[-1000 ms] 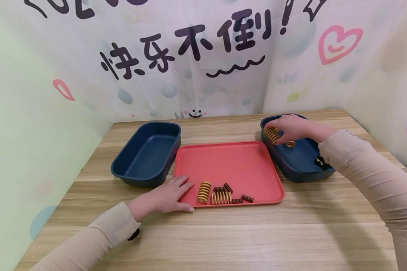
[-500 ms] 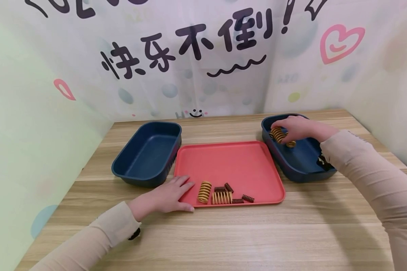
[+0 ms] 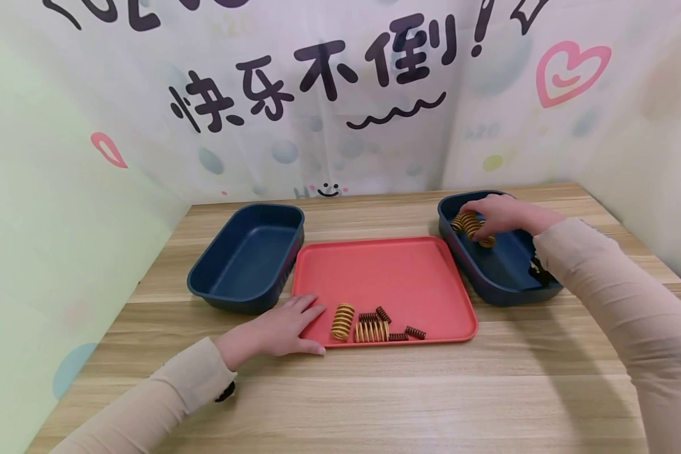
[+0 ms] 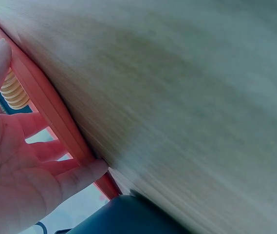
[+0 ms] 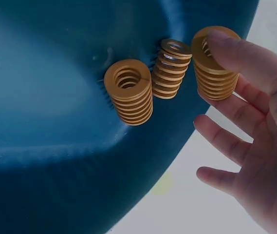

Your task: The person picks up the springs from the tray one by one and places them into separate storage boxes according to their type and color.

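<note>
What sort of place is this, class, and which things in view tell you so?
Probably a staged tabletop sorting station, not a workshop: a printed backdrop screens a wooden table, a red tray of springs lies between two blue bins, and the right hand touches a yellow spring in the right bin.

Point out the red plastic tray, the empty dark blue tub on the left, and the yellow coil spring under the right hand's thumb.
Red plastic tray (image 3: 383,277), head view, bare middle.
Empty dark blue tub (image 3: 250,252), head view, inner floor.
Yellow coil spring (image 5: 215,80), right wrist view, coiled side.
</note>
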`<state>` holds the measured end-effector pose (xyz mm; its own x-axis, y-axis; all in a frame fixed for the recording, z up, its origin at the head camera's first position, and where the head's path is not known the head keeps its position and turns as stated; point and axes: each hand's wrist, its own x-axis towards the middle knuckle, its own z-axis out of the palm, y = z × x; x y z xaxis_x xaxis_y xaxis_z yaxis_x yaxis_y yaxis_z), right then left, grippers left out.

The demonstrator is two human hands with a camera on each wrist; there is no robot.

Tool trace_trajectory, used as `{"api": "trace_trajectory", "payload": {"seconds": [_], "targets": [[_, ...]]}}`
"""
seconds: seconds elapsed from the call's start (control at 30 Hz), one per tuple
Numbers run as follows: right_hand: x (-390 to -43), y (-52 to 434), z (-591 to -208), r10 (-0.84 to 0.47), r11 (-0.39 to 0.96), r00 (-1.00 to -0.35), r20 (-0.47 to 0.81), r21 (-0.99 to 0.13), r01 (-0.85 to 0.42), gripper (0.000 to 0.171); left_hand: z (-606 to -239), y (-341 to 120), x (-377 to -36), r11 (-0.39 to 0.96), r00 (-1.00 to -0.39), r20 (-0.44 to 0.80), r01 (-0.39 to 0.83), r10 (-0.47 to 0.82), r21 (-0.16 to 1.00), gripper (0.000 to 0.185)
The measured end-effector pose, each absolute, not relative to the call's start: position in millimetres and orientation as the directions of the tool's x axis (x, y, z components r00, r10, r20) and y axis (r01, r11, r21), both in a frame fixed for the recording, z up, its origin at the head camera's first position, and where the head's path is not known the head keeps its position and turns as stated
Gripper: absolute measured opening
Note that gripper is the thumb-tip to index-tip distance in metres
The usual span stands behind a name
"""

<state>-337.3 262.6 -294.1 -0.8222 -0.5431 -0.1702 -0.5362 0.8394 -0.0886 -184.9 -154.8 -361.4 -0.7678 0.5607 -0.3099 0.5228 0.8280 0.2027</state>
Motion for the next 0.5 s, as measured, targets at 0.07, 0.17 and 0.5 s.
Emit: {"api": "trace_trajectory", "payload": {"seconds": [0.07, 0.17, 0.5], "targets": [[-338, 262, -294, -0.533, 0.846, -0.827, -0.179, -0.095, -0.524, 0.056, -362, -155, -185, 0.829, -0.768, -0.310, 0.522, 0.560, 0.203, 0.081], [-338, 262, -296, -0.511, 0.860, -0.837, -0.197, -0.108, -0.499, 0.058, -363, -155, -185, 0.830, -0.768, -0.313, 0.521, 0.558, 0.201, 0.081], [-344, 268, -309, -0.456, 0.890, -0.861, -0.226, -0.135, -0.436, 0.061, -360, -154, -185, 0.834, -0.771, -0.318, 0.512, 0.551, 0.203, 0.082]]}}
